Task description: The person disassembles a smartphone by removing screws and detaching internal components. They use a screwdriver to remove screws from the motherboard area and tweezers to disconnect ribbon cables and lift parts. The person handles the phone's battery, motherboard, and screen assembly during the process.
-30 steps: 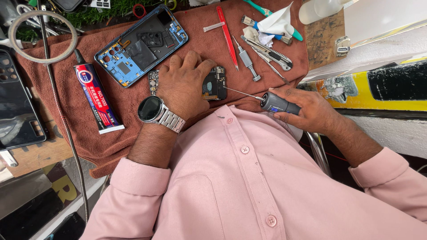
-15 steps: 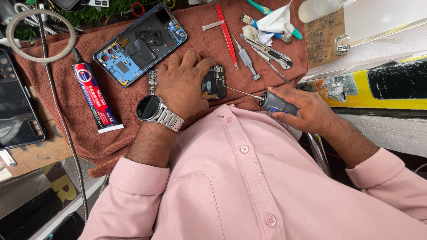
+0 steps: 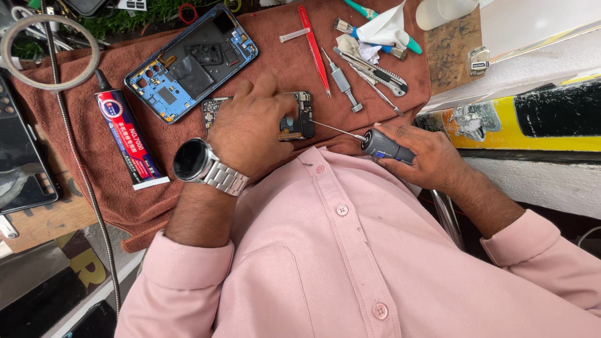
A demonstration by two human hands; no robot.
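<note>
Circuit board (image 3: 299, 119): small dark board lying on the brown towel (image 3: 150, 144), near your chest, mostly under your fingers
Left hand (image 3: 247, 128): yours, palm down, fingers curled over the board and pinning it; steel wristwatch (image 3: 194, 161) on the wrist
Right hand (image 3: 426, 153): closed around the grey handle of a precision screwdriver (image 3: 380, 144); its thin shaft points left, tip at the board's right edge
Opened phone (image 3: 191, 62): blue frame, back off, just beyond the board, far left
Glue tube (image 3: 128, 141): left of your watch
Red tweezers (image 3: 315, 47): far side; second screwdriver (image 3: 343, 81) beside them

bright even daylight, soft shadows, sharp
</note>
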